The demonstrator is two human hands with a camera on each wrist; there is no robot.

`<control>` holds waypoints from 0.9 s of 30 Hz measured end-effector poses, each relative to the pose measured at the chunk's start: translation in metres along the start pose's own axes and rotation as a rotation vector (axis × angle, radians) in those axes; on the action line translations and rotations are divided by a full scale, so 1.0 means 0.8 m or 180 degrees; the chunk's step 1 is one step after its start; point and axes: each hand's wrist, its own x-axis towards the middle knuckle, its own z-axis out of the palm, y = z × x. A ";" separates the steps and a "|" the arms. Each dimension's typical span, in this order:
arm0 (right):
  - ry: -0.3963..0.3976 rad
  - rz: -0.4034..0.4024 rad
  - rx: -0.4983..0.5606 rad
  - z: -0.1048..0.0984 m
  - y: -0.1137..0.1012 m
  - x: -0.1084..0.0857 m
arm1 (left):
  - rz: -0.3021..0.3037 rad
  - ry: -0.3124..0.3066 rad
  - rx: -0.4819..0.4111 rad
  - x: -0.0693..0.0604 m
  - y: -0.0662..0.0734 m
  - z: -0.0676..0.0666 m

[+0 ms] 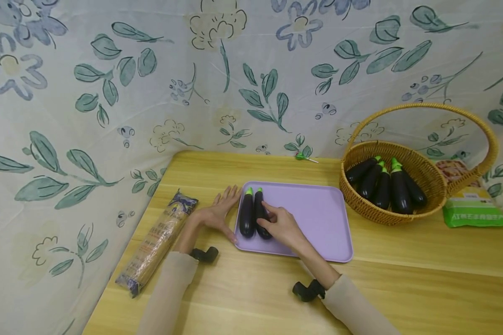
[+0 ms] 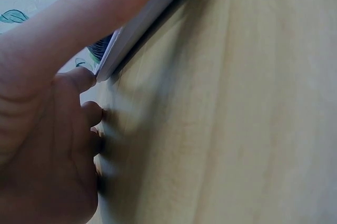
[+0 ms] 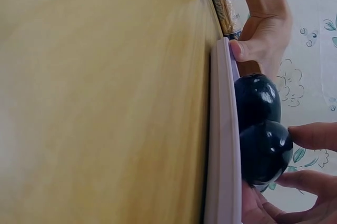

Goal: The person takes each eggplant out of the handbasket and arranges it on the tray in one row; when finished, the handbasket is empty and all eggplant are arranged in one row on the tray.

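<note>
Two dark eggplants with green stems, a left one (image 1: 247, 215) and a right one (image 1: 260, 209), lie side by side on the left part of a lilac tray (image 1: 314, 218). My right hand (image 1: 282, 227) holds the right eggplant, thumb and fingers on its sides; the right wrist view shows the fingers around that eggplant (image 3: 266, 153). With fingers spread, my left hand (image 1: 215, 215) touches the tray's left edge. In the left wrist view the left hand (image 2: 50, 113) has its thumb at the tray's side (image 2: 124, 42).
A wicker basket (image 1: 385, 218) with several eggplants stands at the right, beside a green package (image 1: 475, 214). A long clear packet of noodles (image 1: 157, 246) lies at the left. Near the back edge is a lollipop (image 1: 300, 156), before a floral cloth (image 1: 251, 56).
</note>
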 end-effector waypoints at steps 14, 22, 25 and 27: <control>0.0136 -0.0061 -0.0120 -0.001 0.001 0.000 | 0.0019 0.0013 -0.0047 0.000 -0.001 0.002; 0.0168 -0.0099 -0.0145 -0.003 0.002 0.001 | 0.0015 0.0022 -0.0035 -0.002 0.000 0.001; 0.0161 -0.0090 -0.0141 -0.004 0.002 0.001 | 0.0027 0.0022 -0.0034 -0.002 -0.001 0.001; 0.0150 -0.0083 -0.0136 -0.004 0.003 0.002 | 0.0036 0.0021 -0.0028 -0.003 -0.001 0.000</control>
